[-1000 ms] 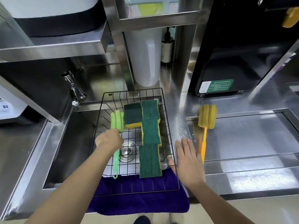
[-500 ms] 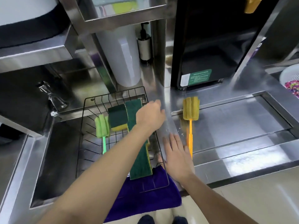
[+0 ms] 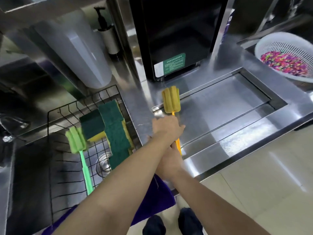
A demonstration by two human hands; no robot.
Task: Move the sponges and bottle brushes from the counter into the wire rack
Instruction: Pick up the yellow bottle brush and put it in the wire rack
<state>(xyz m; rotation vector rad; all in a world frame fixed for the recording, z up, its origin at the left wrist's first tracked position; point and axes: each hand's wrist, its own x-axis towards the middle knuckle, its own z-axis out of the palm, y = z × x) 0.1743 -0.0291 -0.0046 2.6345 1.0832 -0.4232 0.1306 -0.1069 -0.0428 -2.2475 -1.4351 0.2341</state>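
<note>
The yellow bottle brush [image 3: 170,99] lies on the steel counter [image 3: 220,106], right of the black wire rack [image 3: 48,114] that sits over the sink. My left hand [image 3: 166,128] reaches across and is closed around its orange handle, just below the sponge head. My right hand [image 3: 169,161] rests flat on the counter edge under my left forearm, partly hidden and holding nothing. In the rack lie a green bottle brush [image 3: 76,141] and several green-and-yellow sponges [image 3: 116,131].
A purple towel [image 3: 152,197] hangs over the counter front under the rack. A black machine [image 3: 176,36] stands behind the brush. A white colander [image 3: 286,56] with coloured bits sits at far right. A white container [image 3: 81,53] and a pump bottle [image 3: 108,36] stand behind the rack.
My left hand let go of the green brush in the rack, crossed over to the right and closed on the yellow brush's handle. My right hand stayed flat on the counter. The view swung right.
</note>
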